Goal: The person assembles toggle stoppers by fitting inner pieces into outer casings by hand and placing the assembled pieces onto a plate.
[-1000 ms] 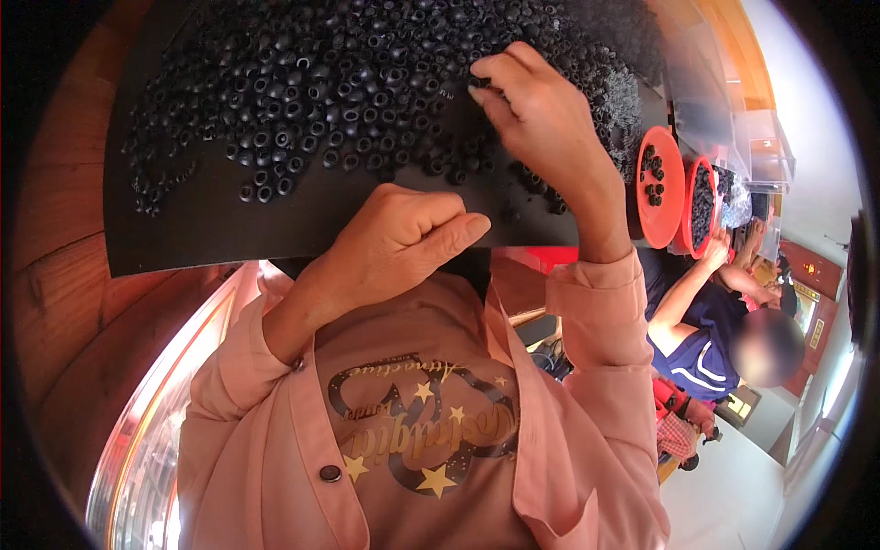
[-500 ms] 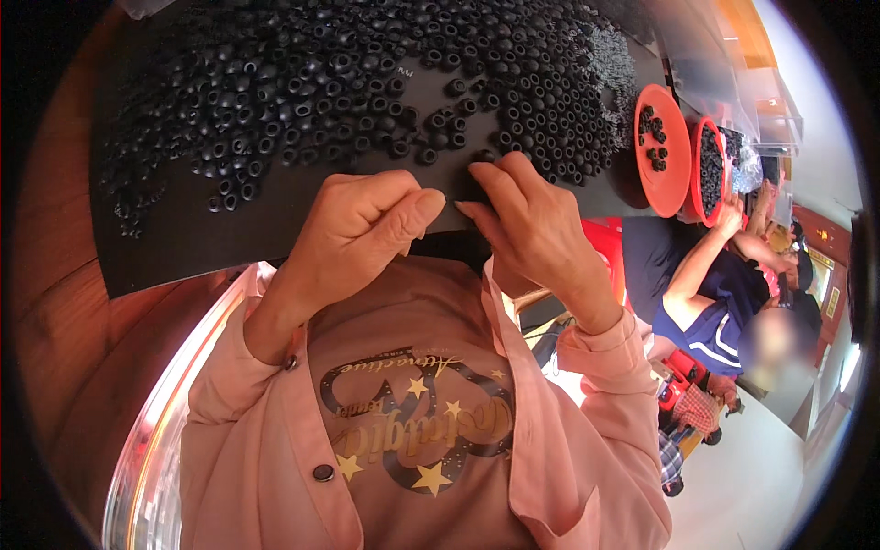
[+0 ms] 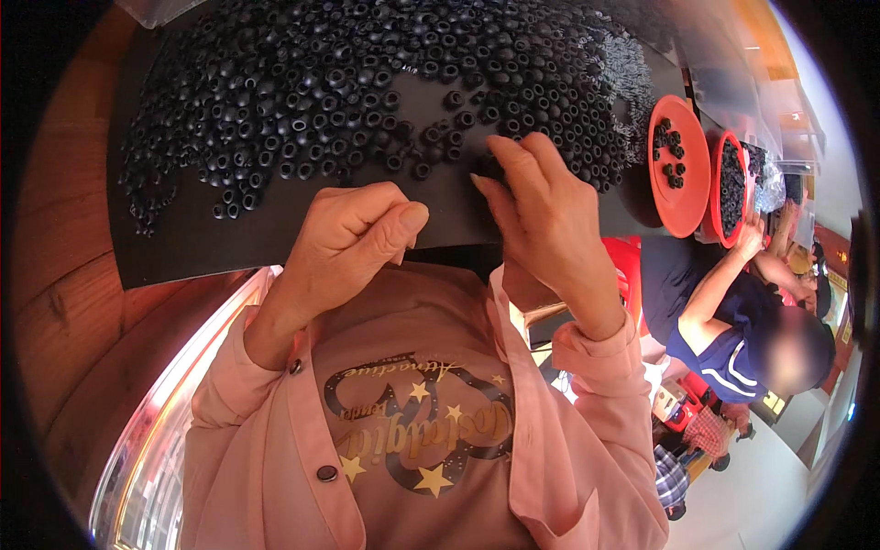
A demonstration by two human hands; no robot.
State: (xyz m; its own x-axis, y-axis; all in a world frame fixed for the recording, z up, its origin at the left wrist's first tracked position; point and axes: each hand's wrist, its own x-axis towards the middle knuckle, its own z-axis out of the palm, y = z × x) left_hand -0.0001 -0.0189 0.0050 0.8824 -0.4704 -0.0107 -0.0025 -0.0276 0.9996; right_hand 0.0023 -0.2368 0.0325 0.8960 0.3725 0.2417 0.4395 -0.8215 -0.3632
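A wide spread of small black hollow round caps (image 3: pixel 275 101) covers much of the dark table mat (image 3: pixel 440 215). My left hand (image 3: pixel 353 243) is closed in a fist near the mat's front edge, thumb pressed against the bent index finger; what it may hold is hidden. To its right, my right hand (image 3: pixel 550 206) reaches low over the mat beside the nearest caps. Its thumb and index finger are apart, and the dark space between them makes a cap there hard to make out. The other fingers are curled and partly hidden.
At the right stands a red plate (image 3: pixel 662 194) with several black pieces. Beyond it is a red basin (image 3: pixel 718 213) full of black pieces, with a co-worker's hand (image 3: pixel 750 236) at its rim. Small grey pieces (image 3: pixel 625 78) lie at the heap's right side.
My right hand has shifted slightly right and away from the left one, its thumb and index spread. My left fist has moved a little left and down. The whole view has shifted slightly.
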